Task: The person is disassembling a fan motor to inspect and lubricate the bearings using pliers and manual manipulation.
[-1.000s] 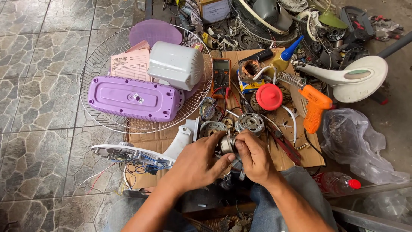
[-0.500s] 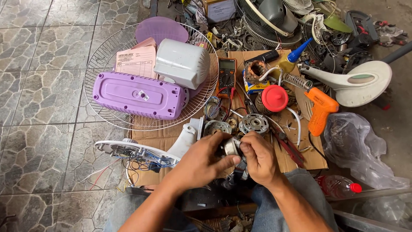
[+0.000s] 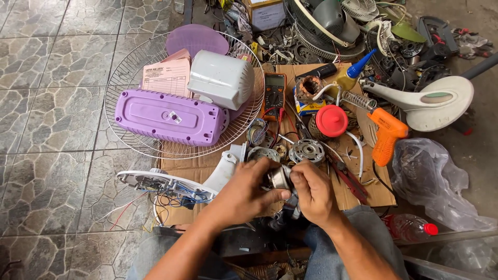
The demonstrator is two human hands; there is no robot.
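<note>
My left hand point(image 3: 244, 194) and my right hand point(image 3: 313, 192) meet over my lap, both closed around a small round metal motor part point(image 3: 280, 177) held between them. Only the part's shiny end shows; the rest is hidden by my fingers. Just beyond my hands, on a sheet of cardboard point(image 3: 358, 197), lie a round motor stator point(image 3: 306, 151) and another small metal motor piece point(image 3: 262, 154). A white fan base with loose coloured wires point(image 3: 161, 182) lies to the left of my left hand.
A wire fan guard point(image 3: 132, 72) on the tiled floor holds a purple plastic cover point(image 3: 171, 117), a white motor housing point(image 3: 220, 79) and pink paper. A multimeter point(image 3: 274, 89), red cap point(image 3: 331, 121), orange glue gun point(image 3: 386, 136), pliers, plastic bag point(image 3: 430, 179) and bottle point(image 3: 410, 226) lie around.
My hands have stayed together on the motor part, shifting only slightly. The view has drifted a little.
</note>
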